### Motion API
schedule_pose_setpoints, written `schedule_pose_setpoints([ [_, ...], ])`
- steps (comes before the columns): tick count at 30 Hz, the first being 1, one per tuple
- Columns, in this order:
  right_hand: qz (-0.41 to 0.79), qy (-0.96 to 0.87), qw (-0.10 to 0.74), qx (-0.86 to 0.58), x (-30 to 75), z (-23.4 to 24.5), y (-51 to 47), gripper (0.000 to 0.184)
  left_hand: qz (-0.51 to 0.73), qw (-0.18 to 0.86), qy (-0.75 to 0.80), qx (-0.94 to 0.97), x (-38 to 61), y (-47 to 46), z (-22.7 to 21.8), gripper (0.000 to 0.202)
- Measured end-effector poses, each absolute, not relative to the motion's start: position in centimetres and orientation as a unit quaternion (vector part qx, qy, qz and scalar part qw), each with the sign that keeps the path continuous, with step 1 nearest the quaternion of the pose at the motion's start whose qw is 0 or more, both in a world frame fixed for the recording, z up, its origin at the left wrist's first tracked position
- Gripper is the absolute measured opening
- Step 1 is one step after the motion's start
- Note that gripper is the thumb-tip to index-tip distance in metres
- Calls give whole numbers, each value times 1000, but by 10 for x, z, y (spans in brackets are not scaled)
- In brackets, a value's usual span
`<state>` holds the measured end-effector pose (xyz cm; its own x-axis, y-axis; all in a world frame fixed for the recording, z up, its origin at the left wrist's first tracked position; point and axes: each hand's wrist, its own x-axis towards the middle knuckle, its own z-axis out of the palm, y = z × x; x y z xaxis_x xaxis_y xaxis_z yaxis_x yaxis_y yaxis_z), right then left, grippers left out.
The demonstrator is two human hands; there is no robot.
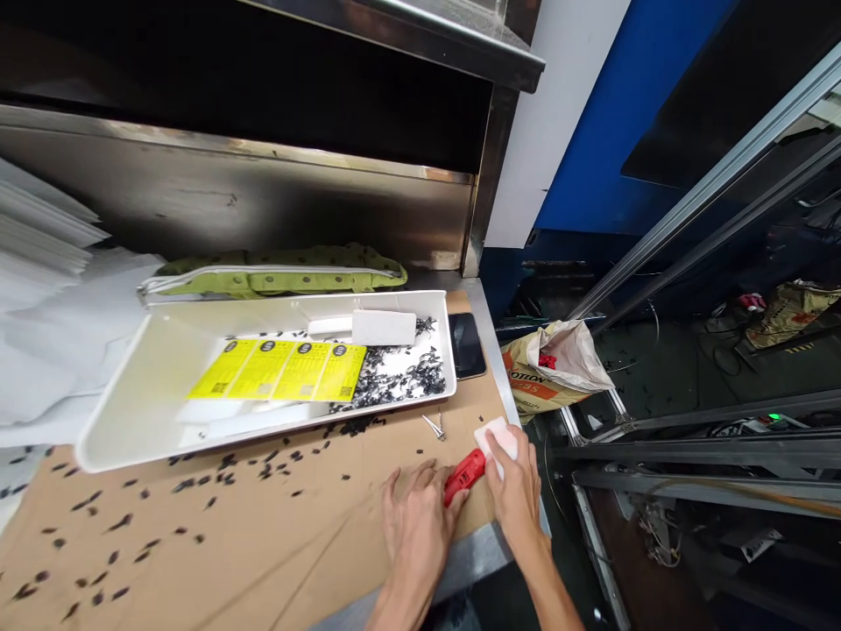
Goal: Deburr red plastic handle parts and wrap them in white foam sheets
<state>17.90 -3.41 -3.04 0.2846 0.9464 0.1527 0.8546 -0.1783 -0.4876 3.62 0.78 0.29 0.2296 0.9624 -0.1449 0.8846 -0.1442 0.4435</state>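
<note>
A red plastic piece (464, 476) with small dark slots lies low over the cardboard-covered bench top (276, 535). My left hand (420, 517) is closed on its near end, thumb along its side. Pinched between the fingers of my right hand (516, 486) is a white block (492, 434), perhaps a sponge or folded cloth. This block touches or nearly touches the red piece's far end; the exact contact is hidden. Just beyond the hands, a few thin metal pins (434, 427) lie on the cardboard.
A long white tray (111, 425) holds yellow labels (279, 370), white pieces and black scraps. More black scraps dot the cardboard. A phone (466, 344) and green pouch (282, 276) sit beside it. Right of the bench edge stands an open paper sack (548, 372) near metal frame bars (689, 451).
</note>
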Motion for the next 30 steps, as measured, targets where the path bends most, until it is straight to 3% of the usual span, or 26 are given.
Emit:
schedule_pose_setpoints([
  [8,115,-558,299,-766,191,-34,-17,41,114,304,621,713,39,15,16,25],
  [12,106,-517,352,-773,231,-19,-3,41,159,406,624,648,28,25,20,25],
  [16,127,-514,399,-749,242,8,-12,45,229,571,572,543,2,23,40,52],
  [20,170,-567,409,-694,205,37,17,44,301,653,542,435,-22,-2,79,72],
  [24,209,-642,391,-626,151,55,84,44,397,750,482,218,-34,-26,124,61],
  [30,249,-684,382,-569,112,78,127,44,478,726,474,139,-54,-43,160,51],
])
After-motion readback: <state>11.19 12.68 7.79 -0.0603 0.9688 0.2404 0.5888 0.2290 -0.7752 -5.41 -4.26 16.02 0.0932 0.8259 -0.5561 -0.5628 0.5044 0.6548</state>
